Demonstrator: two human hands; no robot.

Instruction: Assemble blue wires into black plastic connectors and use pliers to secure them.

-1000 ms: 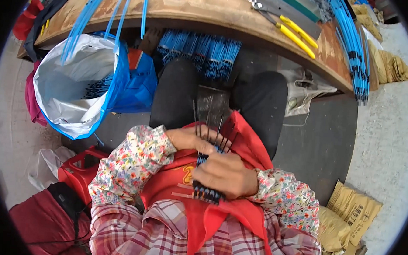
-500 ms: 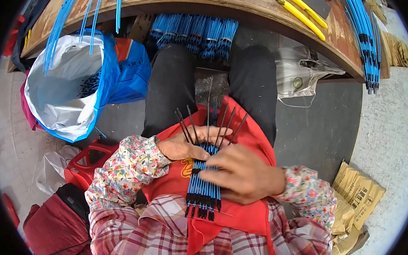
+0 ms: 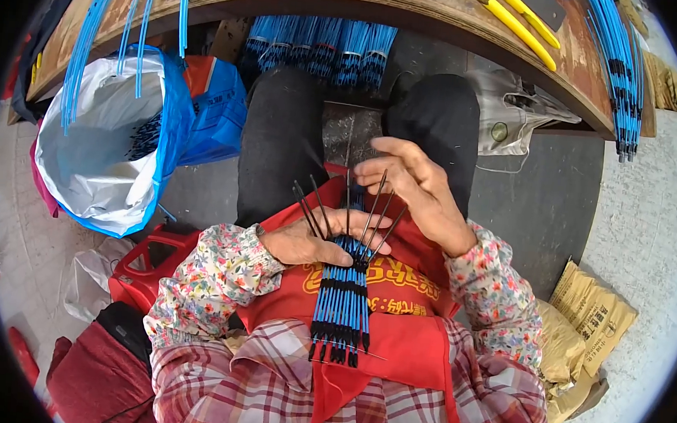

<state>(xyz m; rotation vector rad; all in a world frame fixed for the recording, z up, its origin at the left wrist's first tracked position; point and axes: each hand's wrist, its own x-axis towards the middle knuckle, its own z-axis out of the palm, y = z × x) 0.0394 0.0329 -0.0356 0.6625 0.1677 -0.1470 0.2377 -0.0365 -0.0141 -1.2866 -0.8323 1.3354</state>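
Note:
My left hand [image 3: 305,244] is closed round a flat bundle of thin blue strips [image 3: 341,301] with black bands and black ends, which lies on the red apron over my lap. The thumb lies across the bundle's top. Several thin black rods [image 3: 304,208] fan out past that hand's fingers, their tips pointing away from me. My right hand [image 3: 421,192] is raised at the far right of the fan, its fingers apart and slightly bent. Its fingertips are close to the rod tips; whether they touch is unclear. Nothing shows held in it.
Blue strips hang over the wooden table edge [image 3: 289,1], where yellow-handled pliers or cutters [image 3: 520,29] lie. Below at left stands a white-lined blue bag [image 3: 85,165] holding cut pieces. Several blue bundles [image 3: 317,47] sit under the table. A red plastic stool [image 3: 145,273] is at left.
My right hand has lifted off the bundle and moved away from me to the far ends of the black rods, its fingers spreading. The left hand keeps its hold.

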